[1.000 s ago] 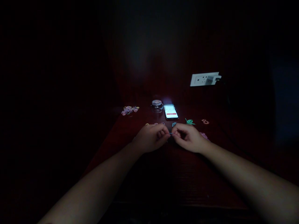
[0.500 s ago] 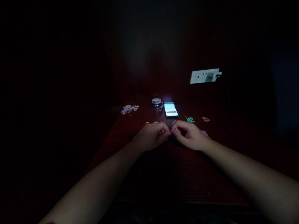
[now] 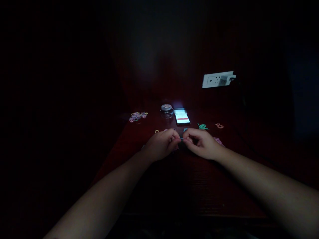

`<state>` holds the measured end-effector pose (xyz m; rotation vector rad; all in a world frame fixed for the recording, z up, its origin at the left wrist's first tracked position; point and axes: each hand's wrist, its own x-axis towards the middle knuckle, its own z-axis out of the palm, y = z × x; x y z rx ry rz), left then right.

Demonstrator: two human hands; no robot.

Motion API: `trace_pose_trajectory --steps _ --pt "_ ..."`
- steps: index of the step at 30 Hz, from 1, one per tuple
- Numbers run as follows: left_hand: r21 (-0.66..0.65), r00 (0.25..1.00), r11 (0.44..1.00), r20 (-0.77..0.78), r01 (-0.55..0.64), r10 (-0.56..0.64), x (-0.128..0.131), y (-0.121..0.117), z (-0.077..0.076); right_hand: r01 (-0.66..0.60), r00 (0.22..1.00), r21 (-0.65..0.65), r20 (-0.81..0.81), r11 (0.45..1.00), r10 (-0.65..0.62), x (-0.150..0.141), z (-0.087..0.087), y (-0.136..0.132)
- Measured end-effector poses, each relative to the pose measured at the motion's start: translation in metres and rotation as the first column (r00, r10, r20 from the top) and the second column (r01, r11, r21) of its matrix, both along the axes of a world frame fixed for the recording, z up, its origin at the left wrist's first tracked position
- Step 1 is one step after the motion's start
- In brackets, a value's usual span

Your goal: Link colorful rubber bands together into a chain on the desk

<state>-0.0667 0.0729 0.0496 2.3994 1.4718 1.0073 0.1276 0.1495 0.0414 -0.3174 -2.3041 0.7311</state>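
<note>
Over the middle of the dark red table, my left hand (image 3: 163, 144) and my right hand (image 3: 202, 144) face each other with their fingers pinched. A thin bluish hair tie (image 3: 181, 139) spans the small gap between them, one end in each hand; most of it is hidden by the fingers. Just beyond my right fingers lie blue hair ties (image 3: 185, 129), and pink ones (image 3: 218, 141) sit beside my right wrist. A yellow hair tie (image 3: 157, 131) rests past my left knuckles. More pinkish ties show partly beneath my left hand.
A mixed heap of hair ties (image 3: 138, 116) is at the far left. A clear jar with a lid (image 3: 166, 111) stands beside a lit phone (image 3: 182, 117). Green ties (image 3: 203, 126) and orange ties (image 3: 219, 125) lie to the right. A wall socket (image 3: 217, 79) holds a plug.
My hands have drawn very slightly apart, and a little more of the bluish hair tie shows between them. The view has shifted slightly.
</note>
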Motion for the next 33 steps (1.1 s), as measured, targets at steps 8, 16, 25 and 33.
trace_pose_trajectory --steps 8,16,25,33 --pt "0.005 1.000 1.000 -0.012 0.014 -0.014 0.000 -0.001 0.001 -0.004 1.000 0.011 0.012 1.000 0.004 0.000 -0.001 0.000" --pt "-0.014 1.000 0.999 0.002 0.029 -0.029 0.000 -0.001 0.002 -0.018 1.000 0.013 0.008 1.000 0.017 0.001 0.000 -0.001" --pt "0.016 1.000 1.000 0.004 0.013 -0.013 -0.004 -0.002 -0.001 0.023 1.000 0.029 0.021 0.999 -0.023 0.000 -0.002 0.002" --pt "0.123 0.968 0.971 -0.121 -0.206 0.221 -0.025 0.006 0.000 0.288 0.957 0.191 -0.034 0.938 -0.287 0.013 0.004 0.033"
